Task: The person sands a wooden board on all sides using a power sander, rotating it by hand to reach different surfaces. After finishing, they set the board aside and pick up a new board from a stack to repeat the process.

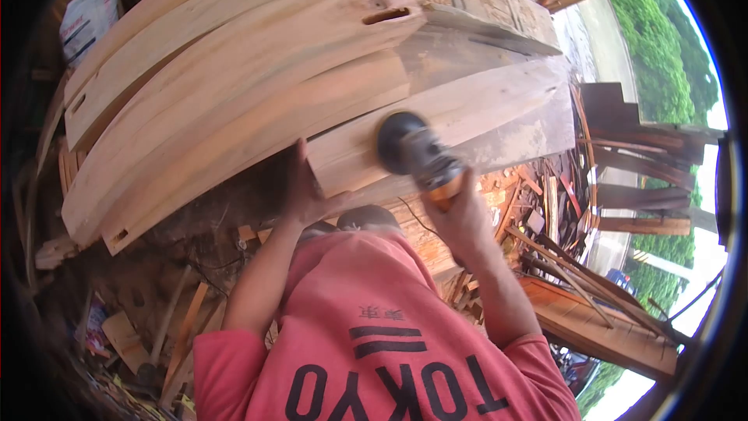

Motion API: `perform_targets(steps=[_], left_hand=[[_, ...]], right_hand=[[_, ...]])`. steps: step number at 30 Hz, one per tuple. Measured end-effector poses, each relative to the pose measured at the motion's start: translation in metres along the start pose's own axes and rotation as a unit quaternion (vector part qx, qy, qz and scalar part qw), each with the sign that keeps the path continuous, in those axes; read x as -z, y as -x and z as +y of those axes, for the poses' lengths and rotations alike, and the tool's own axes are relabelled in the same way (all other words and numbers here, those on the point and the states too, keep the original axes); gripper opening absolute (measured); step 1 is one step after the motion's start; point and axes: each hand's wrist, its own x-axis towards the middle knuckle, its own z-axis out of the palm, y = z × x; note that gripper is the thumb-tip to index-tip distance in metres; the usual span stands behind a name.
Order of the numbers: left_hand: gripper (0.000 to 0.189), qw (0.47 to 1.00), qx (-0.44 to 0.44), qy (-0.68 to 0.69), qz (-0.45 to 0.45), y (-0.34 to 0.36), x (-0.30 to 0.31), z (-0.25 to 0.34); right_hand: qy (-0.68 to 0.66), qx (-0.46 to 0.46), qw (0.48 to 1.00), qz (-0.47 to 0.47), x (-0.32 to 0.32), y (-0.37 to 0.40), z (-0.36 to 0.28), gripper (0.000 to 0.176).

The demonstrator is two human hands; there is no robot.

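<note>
My right hand grips a power sander by its orange and grey body. Its black round disc rests flat against the side face of a pale wooden beam. My left hand presses flat on the near cut end of the same beam, fingers pointing up. The beam lies at the edge of a stack of long thick timbers, some with slots cut in them. My red printed shirt fills the lower middle of the view.
Scrap wood and offcuts are piled to the right behind my arm. Dark planks and boards lie at the lower right. A white sack sits at the upper left. Wood litter covers the dirt floor. Green hedge stands outside.
</note>
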Motion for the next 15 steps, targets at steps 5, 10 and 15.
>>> perform_targets(steps=[5, 10, 15], left_hand=[[0.148, 0.993, 0.041, 0.112, -0.008, -0.001, -0.002, 0.004], [0.147, 0.997, 0.03, 0.07, 0.017, 0.003, -0.004, -0.004], [0.147, 0.998, 0.023, 0.06, 0.013, -0.002, 0.004, 0.017]], right_hand=[[0.017, 0.13, 0.991, -0.029, -0.008, 0.013, -0.012, 0.074], [-0.014, 0.052, 0.998, 0.011, 0.029, -0.017, 0.034, 0.069], [0.0, 0.021, 0.994, 0.109, 0.075, -0.048, 0.067, 0.065]])
